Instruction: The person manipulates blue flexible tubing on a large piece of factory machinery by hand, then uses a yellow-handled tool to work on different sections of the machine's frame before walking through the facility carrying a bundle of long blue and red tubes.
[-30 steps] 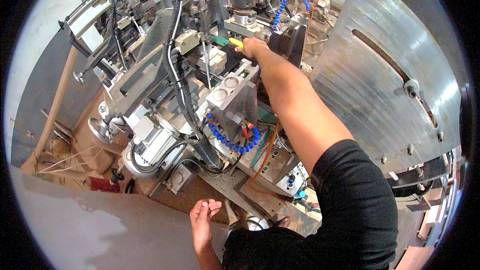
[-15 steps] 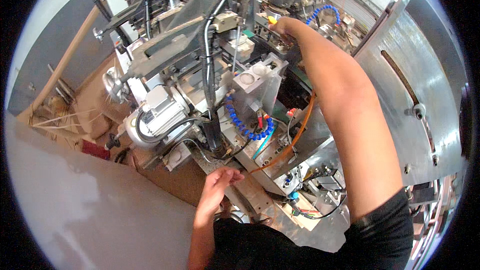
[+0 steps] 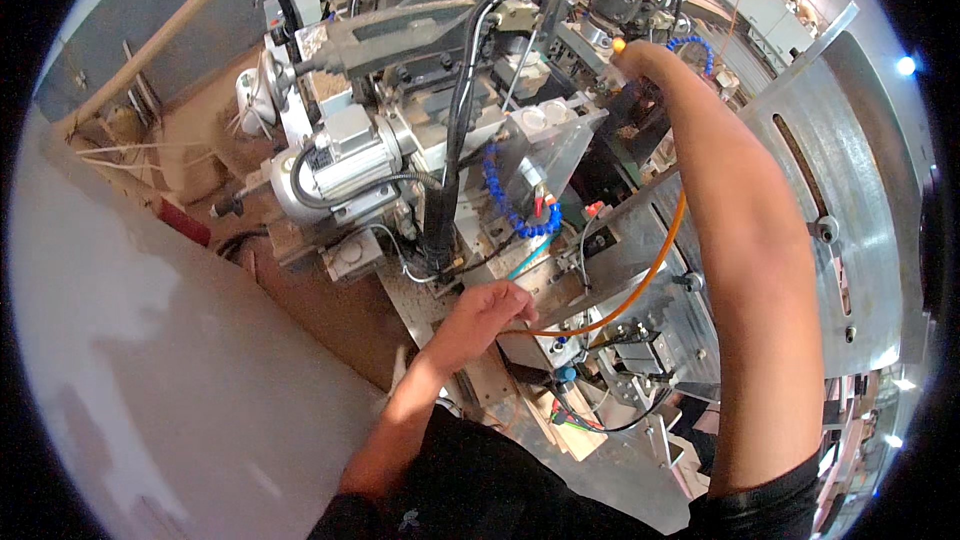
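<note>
My right hand [image 3: 643, 60] reaches far over the machine, its fingers closed round something with a small yellow end [image 3: 618, 44]; the rest of that thing is hidden by the hand. Nearer to me, my left hand [image 3: 492, 308] is held with the fingers curled in, and what they hold, if anything, cannot be made out. An orange hose [image 3: 655, 265] bends from behind my right forearm to just beneath the left fingertips. Close to that hand are a blue segmented coolant hose [image 3: 492, 185] and a red-handled valve [image 3: 538, 206].
A grey electric motor [image 3: 347, 162] and a thick black cable conduit [image 3: 460, 110] stand left of centre. At the right rises a large curved metal plate [image 3: 770, 160] with slots and bolts. A pale grey panel [image 3: 200, 360] fills the lower left. Wooden strips [image 3: 575, 438] lie low down.
The view has shifted, so the machine sits further right. My left hand has moved up and right, towards the orange hose. My right hand stays stretched out with the yellow-ended thing.
</note>
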Demonstrator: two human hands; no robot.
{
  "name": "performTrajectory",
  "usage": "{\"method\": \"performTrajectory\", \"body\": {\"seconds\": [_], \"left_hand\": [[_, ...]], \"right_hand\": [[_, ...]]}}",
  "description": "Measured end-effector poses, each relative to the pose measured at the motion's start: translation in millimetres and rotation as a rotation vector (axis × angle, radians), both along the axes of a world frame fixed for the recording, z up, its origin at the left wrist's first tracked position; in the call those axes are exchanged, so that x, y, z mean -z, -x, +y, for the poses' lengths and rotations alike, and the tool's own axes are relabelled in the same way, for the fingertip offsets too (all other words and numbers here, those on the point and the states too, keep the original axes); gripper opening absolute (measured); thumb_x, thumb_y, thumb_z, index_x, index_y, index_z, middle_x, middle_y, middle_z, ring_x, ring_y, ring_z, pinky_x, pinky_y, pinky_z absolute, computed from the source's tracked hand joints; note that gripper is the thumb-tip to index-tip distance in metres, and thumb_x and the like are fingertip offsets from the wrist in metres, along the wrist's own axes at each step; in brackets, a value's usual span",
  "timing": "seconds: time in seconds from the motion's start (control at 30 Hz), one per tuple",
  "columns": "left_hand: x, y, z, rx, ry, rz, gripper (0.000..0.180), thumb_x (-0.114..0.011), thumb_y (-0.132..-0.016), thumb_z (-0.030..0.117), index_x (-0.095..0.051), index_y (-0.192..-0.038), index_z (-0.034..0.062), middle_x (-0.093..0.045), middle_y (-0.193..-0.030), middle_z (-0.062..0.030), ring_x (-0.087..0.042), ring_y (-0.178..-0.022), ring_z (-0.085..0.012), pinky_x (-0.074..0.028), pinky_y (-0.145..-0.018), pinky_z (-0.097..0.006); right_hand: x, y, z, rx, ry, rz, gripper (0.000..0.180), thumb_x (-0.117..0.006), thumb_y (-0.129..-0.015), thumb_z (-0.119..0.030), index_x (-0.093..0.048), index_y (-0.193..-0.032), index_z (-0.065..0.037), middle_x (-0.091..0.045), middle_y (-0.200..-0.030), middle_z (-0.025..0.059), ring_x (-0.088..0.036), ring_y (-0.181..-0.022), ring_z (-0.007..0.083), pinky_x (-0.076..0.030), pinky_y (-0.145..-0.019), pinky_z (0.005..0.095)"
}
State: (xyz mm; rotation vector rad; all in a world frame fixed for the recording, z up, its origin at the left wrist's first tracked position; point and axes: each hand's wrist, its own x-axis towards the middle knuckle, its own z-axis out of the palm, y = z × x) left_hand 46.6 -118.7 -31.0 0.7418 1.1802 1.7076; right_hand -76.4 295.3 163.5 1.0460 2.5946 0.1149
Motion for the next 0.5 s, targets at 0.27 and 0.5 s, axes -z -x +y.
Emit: {"method": "performTrajectory", "body": {"seconds": [0.27,0.5], "left_hand": [[-29,-1,21,-0.312,-0.058,-0.021,0.027,-0.052,-0.098,0.024,-0.064,-0.085,0.0032,-0.068,-0.081,-0.0054,-0.063,-0.073,-0.0135,-0.049,-0.074,-0.028],[-51,20,24,-0.552,-0.091,-0.085,0.028,-0.052,-0.098,0.024,-0.059,-0.080,0.0038,-0.059,-0.070,-0.0039,-0.060,-0.066,-0.0139,-0.052,-0.067,-0.030]], "right_hand": [[5,-48,-156,0.328,0.073,1.159,0.064,-0.048,-0.091,-0.056,-0.062,-0.108,0.004,-0.064,-0.111,0.0273,-0.061,-0.107,0.0413,-0.046,-0.090,0.0482],[133,-90,-178,0.787,0.511,1.678,0.063,-0.044,-0.096,-0.052,-0.059,-0.096,0.009,-0.063,-0.085,0.0220,-0.061,-0.080,0.0323,-0.046,-0.076,0.0457]]}}
